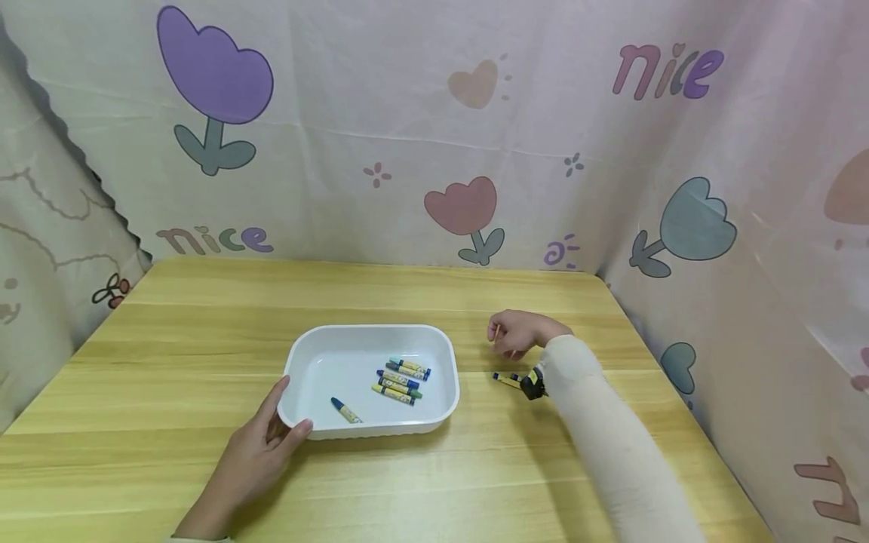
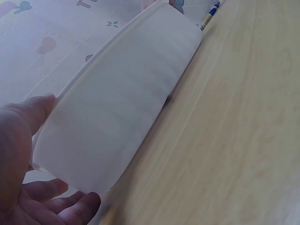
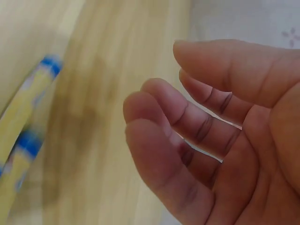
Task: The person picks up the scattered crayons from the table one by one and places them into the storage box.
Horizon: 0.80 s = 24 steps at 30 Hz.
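Note:
A white plastic tray sits on the table, holding several crayons in its right half and a dark blue-tipped crayon near the front wall. My left hand grips the tray's front left corner, thumb over the rim and fingers round the side. To the right of the tray, my right hand hovers over the table with loosely bent fingers, nothing visible between them in the right wrist view. Close by lie yellow-wrapped crayons with blue ends, partly hidden by my wrist in the head view.
The wooden table runs back to a patterned curtain, which also hangs along both sides. A small black device is on my right wrist, just over the loose crayons.

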Each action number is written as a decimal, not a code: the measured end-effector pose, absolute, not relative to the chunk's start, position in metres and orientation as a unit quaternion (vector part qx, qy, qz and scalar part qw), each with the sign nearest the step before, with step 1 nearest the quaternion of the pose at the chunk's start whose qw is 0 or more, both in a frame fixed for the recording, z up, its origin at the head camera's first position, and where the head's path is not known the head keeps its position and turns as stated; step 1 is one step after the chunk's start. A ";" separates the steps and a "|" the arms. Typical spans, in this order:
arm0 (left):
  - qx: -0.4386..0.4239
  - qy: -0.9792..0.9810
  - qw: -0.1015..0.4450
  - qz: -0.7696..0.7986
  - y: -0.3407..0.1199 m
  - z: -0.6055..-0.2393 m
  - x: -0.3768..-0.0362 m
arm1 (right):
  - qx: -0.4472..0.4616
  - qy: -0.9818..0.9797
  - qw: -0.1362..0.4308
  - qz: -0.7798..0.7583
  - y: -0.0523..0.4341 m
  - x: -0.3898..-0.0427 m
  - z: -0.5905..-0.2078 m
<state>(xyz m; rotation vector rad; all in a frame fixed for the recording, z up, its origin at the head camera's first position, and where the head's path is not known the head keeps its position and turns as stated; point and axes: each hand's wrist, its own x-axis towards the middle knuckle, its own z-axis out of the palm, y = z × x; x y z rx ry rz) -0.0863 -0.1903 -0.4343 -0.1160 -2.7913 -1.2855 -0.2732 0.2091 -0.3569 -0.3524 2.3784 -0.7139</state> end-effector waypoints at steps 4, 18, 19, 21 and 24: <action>-0.034 -0.909 0.029 -0.415 -0.191 -0.435 -0.086 | -0.109 0.904 0.321 -0.260 0.227 -0.271 -0.364; -0.030 -0.907 0.023 -0.419 -0.192 -0.437 -0.087 | -0.050 0.890 0.371 -0.261 0.253 -0.258 -0.378; -0.029 -0.908 0.023 -0.418 -0.192 -0.437 -0.087 | -0.043 0.889 0.373 -0.261 0.253 -0.258 -0.378; -0.029 -0.908 0.024 -0.417 -0.192 -0.436 -0.087 | -0.030 0.889 0.374 -0.263 0.254 -0.257 -0.379; -0.031 -0.907 0.026 -0.418 -0.191 -0.436 -0.087 | -0.024 0.895 0.364 -0.256 0.254 -0.256 -0.382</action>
